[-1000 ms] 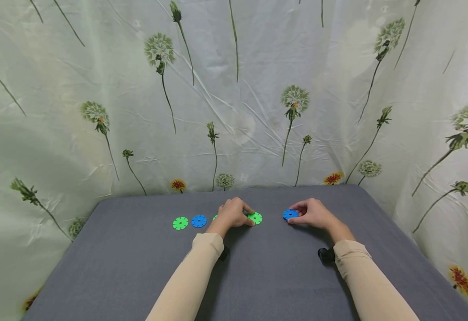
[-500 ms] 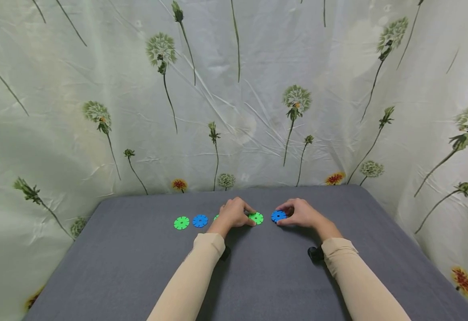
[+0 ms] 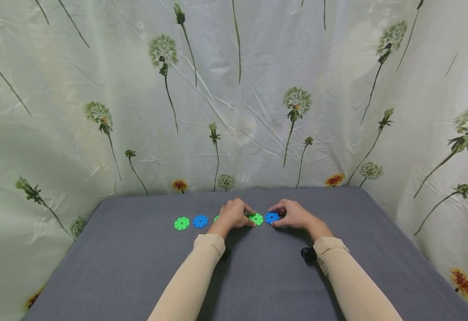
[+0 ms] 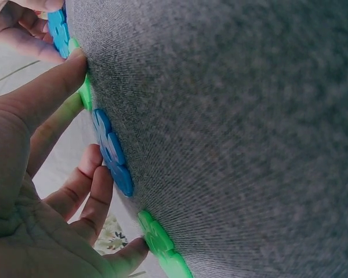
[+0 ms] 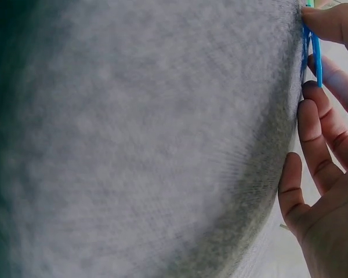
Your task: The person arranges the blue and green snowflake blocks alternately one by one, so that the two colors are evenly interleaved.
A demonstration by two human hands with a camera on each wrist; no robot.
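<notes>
My left hand [image 3: 232,214] pinches a green notched plastic disc [image 3: 256,219] by its edges between thumb and forefinger. In the left wrist view, a blue disc [image 4: 111,152] and another green disc [image 4: 162,246] lie beneath that hand's other fingers; the palm hides the blue one from the head view. My right hand [image 3: 294,215] grips a second blue disc [image 3: 272,217] between thumb and fingers, just right of the pinched green one. The right wrist view catches this blue disc [image 5: 317,58] edge-on, close to the cloth.
Farther left in the same row lie a green disc [image 3: 182,223] and a blue disc [image 3: 200,221]. Grey cloth [image 3: 266,281] covers the table. Behind it hangs a pale curtain [image 3: 254,120] printed with dandelions.
My right hand has brought its blue disc leftward, from well apart to right beside the green disc. The left hand has stayed in place on the green disc.
</notes>
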